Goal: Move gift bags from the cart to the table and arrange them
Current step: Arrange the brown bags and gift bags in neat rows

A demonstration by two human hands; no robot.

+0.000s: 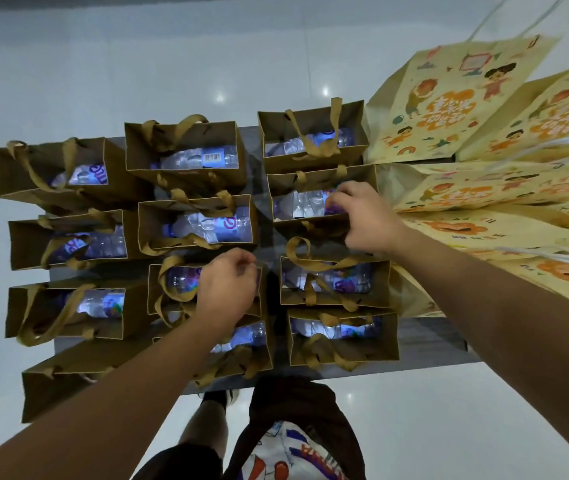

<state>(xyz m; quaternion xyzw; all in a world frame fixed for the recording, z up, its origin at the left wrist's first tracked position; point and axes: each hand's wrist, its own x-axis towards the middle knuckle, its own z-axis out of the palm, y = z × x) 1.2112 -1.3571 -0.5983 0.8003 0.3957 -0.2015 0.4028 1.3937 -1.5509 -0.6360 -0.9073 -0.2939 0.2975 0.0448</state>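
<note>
The fingers [336, 197] of the right hand [362, 220] curl over the near rim of a brown gift bag [321, 199] and reach inside it, touching the water bottle [302, 204] that lies there; whether they actually pinch the rim or the bottle cannot be told. The left hand [226, 284] has its fingers bent and drawn together at the top edge of another brown bag [203, 289], near that bag's ribbon handle [172, 282]; what they hold, if anything, is hidden behind the knuckles.

Both bags stand on the grey table [428, 337] among about a dozen like them, set in three rough columns, each open at the top with a bottle lying inside. Taking the right hand's bag as the mark: one bag [312, 140] stands just beyond it, two more stand nearer the person, and the left hand's bag is nearer and to the left across a narrow gap. To its right, touching the column, lies a fanned stack of yellow printed bags [484, 133] with white cord handles, flat and overlapping, reaching past the table's right edge. Below the table edge the person's legs and a patterned garment show over the pale floor [449, 427].
</note>
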